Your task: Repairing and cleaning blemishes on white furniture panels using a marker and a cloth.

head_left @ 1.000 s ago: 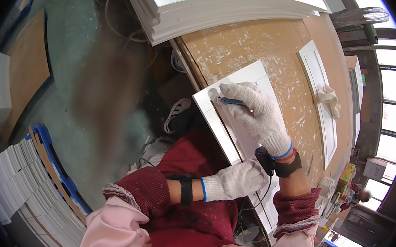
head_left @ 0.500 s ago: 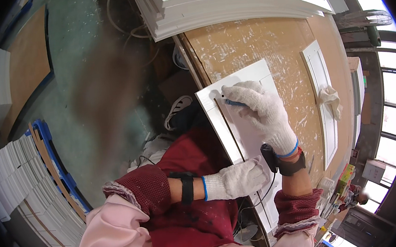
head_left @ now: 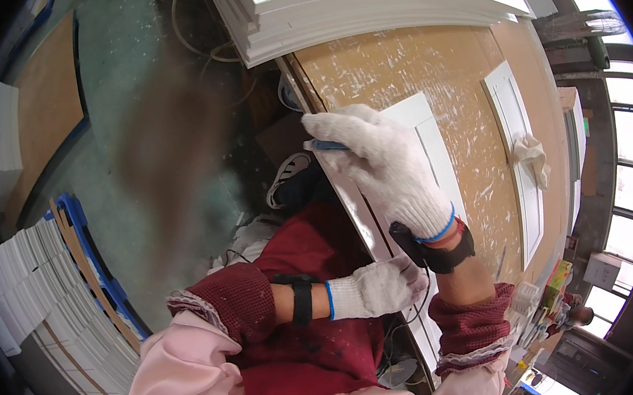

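Note:
A white framed panel (head_left: 439, 158), like a cabinet door, lies along the near edge of the worktable. My right hand (head_left: 385, 165), in a white knit glove, is over the panel's far left corner. It pinches a small, thin blue piece (head_left: 328, 144) between thumb and fingers; the glove hides most of it, and its kind is unclear. My left hand (head_left: 391, 287), gloved too, lies on the panel's near part with fingers extended and loosely bent. A black strap with a small device and cable sits on my right wrist (head_left: 442, 250).
White panels (head_left: 384, 22) are stacked at the table's far end. Another white panel (head_left: 517, 172) with a cloth glove (head_left: 530, 156) on it lies to the right on the paint-marked table (head_left: 467, 109). More white boards (head_left: 32, 297) stand stacked at left beside a blue pallet (head_left: 109, 283).
My right hand has slid left across the panel with the blue piece, out to the table's edge. My left hand has stayed nearly in place, its fingers bent a little more.

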Demonstrator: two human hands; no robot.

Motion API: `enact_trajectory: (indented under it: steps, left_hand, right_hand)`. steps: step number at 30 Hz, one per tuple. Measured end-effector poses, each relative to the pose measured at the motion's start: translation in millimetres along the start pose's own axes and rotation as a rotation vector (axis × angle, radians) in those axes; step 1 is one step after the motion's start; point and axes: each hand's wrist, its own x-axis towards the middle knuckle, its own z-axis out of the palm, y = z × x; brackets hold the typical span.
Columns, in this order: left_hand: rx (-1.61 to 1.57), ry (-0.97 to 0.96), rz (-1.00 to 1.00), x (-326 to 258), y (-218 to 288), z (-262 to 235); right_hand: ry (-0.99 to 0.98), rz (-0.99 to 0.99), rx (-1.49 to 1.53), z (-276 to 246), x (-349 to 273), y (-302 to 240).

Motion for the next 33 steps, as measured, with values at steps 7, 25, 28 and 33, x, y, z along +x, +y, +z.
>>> enact_trajectory:
  steps: [7,25,28,33]
  left_hand:
    - [0.104,0.063,0.176,5,-7,-3]
    - [0.237,-0.003,0.223,-31,-22,-93]
    - [0.242,-0.1,0.284,-38,-17,-94]
    - [0.265,-0.146,0.277,-30,18,-72]
  right_hand:
    - [0.129,0.013,0.004,-19,-11,0]
    - [1.525,1.049,0.61,18,-421,-122]
    - [1.489,1.048,0.637,70,-453,-132]
    - [1.362,1.029,1.051,119,-427,-125]
